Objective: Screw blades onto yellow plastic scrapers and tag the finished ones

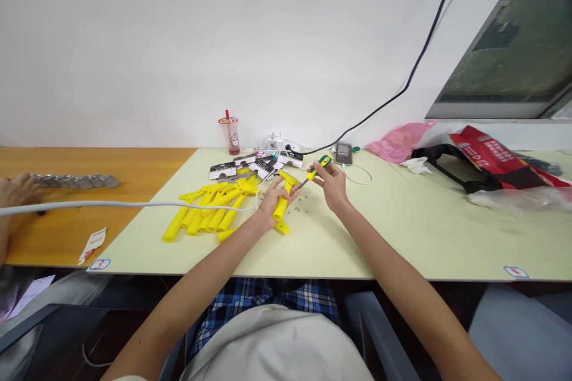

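Observation:
My left hand (pixel 269 202) is closed round a yellow plastic handle (pixel 280 208), a hollow tube with a flared head, tilted above the table. In my right hand (pixel 333 183) is a screwdriver with a green and yellow grip (pixel 318 169). Its thin shaft points down and left at the handle's head; I cannot tell whether the tip touches it. Several small screws (pixel 298 209) lie scattered on the table just below. To the left, several more yellow handles (pixel 217 205) are heaped side by side. A further yellow piece (pixel 282 227) lies partly hidden under my left hand and forearm.
Behind the handles lie black-and-white cards (pixel 222 170) and a drink cup (pixel 230 134). A phone-like device (pixel 344 153) has a white cable. A grey-white cable (pixel 134 204) crosses the left side. A red bag (pixel 500 158) lies right. A co-worker's hand (pixel 18 190) is by metal pieces (pixel 80 181).

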Motion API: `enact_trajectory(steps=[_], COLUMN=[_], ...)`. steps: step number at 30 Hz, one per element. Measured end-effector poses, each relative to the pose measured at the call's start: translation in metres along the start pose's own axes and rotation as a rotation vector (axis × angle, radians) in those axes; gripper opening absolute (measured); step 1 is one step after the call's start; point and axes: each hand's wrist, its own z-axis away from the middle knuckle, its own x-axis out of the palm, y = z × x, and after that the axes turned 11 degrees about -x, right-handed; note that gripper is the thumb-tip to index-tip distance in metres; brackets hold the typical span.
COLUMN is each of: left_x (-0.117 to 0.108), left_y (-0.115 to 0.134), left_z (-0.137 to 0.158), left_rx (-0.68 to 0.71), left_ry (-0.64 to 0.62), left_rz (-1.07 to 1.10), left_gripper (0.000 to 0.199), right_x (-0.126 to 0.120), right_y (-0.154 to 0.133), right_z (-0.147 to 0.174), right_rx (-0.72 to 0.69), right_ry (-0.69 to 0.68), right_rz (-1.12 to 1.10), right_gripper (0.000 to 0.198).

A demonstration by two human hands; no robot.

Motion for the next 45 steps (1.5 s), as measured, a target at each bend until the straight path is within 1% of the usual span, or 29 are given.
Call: enact_trajectory(steps=[8, 13, 17, 21, 25, 30, 34, 38, 45], left_x=[0.002, 0.004, 0.005, 0.006, 0.006, 0.007, 0.007, 0.004, 0.002], left_y=[0.001, 0.0, 0.0, -0.001, 0.0, 0.003, 0.005, 0.005, 0.004], left_z=[0.002, 0.004, 0.004, 0.004, 0.002, 0.002, 0.005, 0.005, 0.004], left_rx=[-0.013, -0.024, -0.029, -0.006, 0.037, 0.106, 0.125, 0.142, 0.169], left_ry=[-0.003, 0.016, 0.008, 0.025, 0.092, 0.17, 0.178, 0.175, 0.195], left_rz=[0.033, 0.051, 0.055, 0.052, 0.055, 0.084, 0.094, 0.089, 0.08], left_gripper=[0.108, 0.109, 0.111, 0.107, 0.101, 0.098, 0.101, 0.105, 0.107], right_x=[-0.001, -0.002, -0.005, -0.007, -0.006, 0.0, 0.006, 0.009, 0.011], right_y=[0.001, 0.003, 0.005, 0.006, 0.007, 0.007, 0.006, 0.009, 0.013], right_z=[-0.003, -0.003, -0.006, -0.009, -0.008, -0.001, 0.007, 0.012, 0.016], right_rx=[0.05, 0.042, -0.003, -0.109, -0.158, -0.09, -0.044, -0.022, -0.023], right_ry=[0.031, 0.052, 0.105, 0.134, 0.054, -0.068, -0.145, -0.205, -0.246], right_rz=[-0.059, -0.088, -0.054, 0.054, 0.12, 0.11, 0.104, 0.118, 0.118], right_gripper=[0.055, 0.053, 0.049, 0.049, 0.051, 0.059, 0.062, 0.061, 0.059])
